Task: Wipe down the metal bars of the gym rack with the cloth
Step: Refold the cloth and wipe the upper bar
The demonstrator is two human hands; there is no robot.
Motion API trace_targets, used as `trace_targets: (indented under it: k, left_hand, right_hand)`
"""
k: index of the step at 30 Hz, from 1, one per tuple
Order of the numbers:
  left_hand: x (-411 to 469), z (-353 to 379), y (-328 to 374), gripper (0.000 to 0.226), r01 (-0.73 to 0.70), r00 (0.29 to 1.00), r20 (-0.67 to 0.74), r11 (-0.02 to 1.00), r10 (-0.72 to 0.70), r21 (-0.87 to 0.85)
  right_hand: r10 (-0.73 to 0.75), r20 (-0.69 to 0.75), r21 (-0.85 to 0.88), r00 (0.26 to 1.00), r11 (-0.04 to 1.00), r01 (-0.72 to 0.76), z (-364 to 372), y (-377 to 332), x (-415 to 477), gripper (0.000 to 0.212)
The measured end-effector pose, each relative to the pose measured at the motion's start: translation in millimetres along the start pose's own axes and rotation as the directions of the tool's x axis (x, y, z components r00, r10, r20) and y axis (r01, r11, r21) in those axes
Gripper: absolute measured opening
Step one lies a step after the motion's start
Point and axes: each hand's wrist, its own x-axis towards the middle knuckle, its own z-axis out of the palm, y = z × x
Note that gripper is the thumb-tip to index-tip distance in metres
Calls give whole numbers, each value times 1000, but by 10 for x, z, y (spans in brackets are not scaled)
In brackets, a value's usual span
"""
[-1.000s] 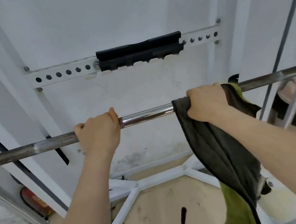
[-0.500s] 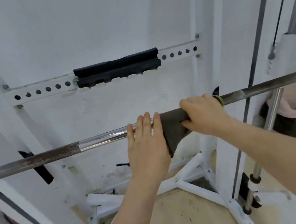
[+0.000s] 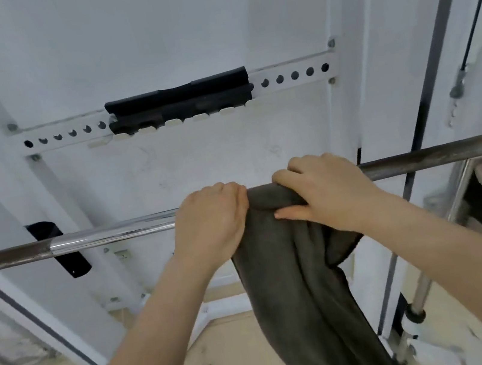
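- My left hand (image 3: 210,222) is clenched over the bar (image 3: 109,234), fingers curled across the top, wrist below it
- Its knuckles touch the left edge of the cloth (image 3: 291,269); whether the fingers also catch a bit of cloth, I cannot tell
- My right hand (image 3: 326,191) is just beside the left and grasps the cloth where it lies over the bar, fingers hooked over the top, thumb stretched flat along the front of the fabric
- The cloth is dark grey, bunched on the bar between and under my two hands, and most of it hangs down in a long fold toward the floor (image 3: 229,357)
- The bar runs across the view, a little higher at the right: dull and dark at the far left, bright chrome up to my left hand, dull again from my right hand to its rounded end
- Behind the bar, higher up, a white crossbar (image 3: 68,134) with a row of holes carries a black pad (image 3: 178,96) around its middle
- A black hook (image 3: 72,262) sits on the white frame behind the bar's left part (partly hidden by it)
- At the right a chrome rod (image 3: 422,286) slants down below the bar's end, well apart from my hands
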Motion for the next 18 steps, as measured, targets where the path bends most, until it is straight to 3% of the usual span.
trace_targets:
  k: [2,5,8,11,13,16,17,18]
  left_hand:
    - [208,-46,80,51,141,982,129,990,-137,-21]
    - [386,-67,124,62,247,933,274,969,-232,-22]
    - [280,-50,102,60,134,967,227,989,-117,-62]
    - [200,-51,47,45,41,985,173,967,3,-253]
    - [204,-20,41,35,33,999,51,928,-15,-372]
    - [319,-39,89,33,63,956,-246,927,-163,-370]
    - [425,-88,87,36,128,910,-293,873,-292,-470]
    - [540,-153,83,36,177,855,-271,739,-443,-650]
  right_hand:
    - [100,106,33,989,994,-104,-68,271,-161,55]
    - [91,416,394,905,879,-269,-266,604,-193,46]
    - [-6,477,582,879,752,-311,-454,731,-106,36]
    - [32,424,578,905,760,-298,-531,725,-1,25]
    - [72,310,586,948,771,-250,-608,666,128,23]
    - [292,16,755,956,624,-203,-603,491,467,22]
    - [416,-61,828,907,528,-186,-559,397,597,23]
    - [532,-94,892,842,421,-166,-527,298,715,25]
